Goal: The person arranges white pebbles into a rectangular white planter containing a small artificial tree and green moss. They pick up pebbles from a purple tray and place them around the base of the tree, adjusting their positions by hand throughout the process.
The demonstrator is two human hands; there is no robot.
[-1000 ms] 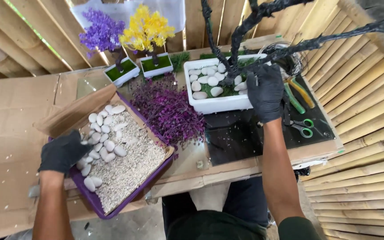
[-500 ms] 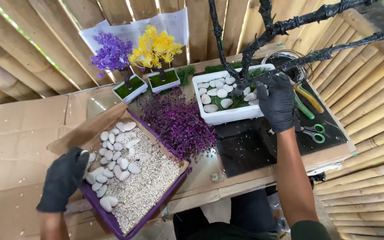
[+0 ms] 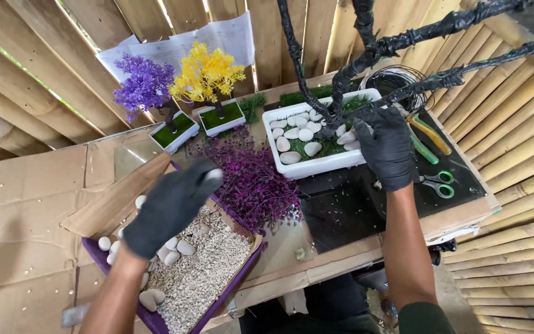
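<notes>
**Over the gravel box, a pebble lifted**

At seven o'clock, the purple box (image 3: 217,297) holds gravel and pebbles. White planter (image 3: 316,162) sits at one o'clock (right hand (image 3: 389,147) curled at its rim). Left hand (image 3: 171,207) pinches a white pebble (image 3: 214,175).

Both hands wear matt black cloth gloves. Under the left hand (image 3: 171,210) a rough cardboard box (image 3: 118,201) holds coarse pale gravel (image 3: 208,272) and smooth white pebbles (image 3: 177,250). By the right hand (image 3: 389,148), a glossy white plastic planter (image 3: 326,162) and tape-wrapped black branches (image 3: 415,37).
</notes>
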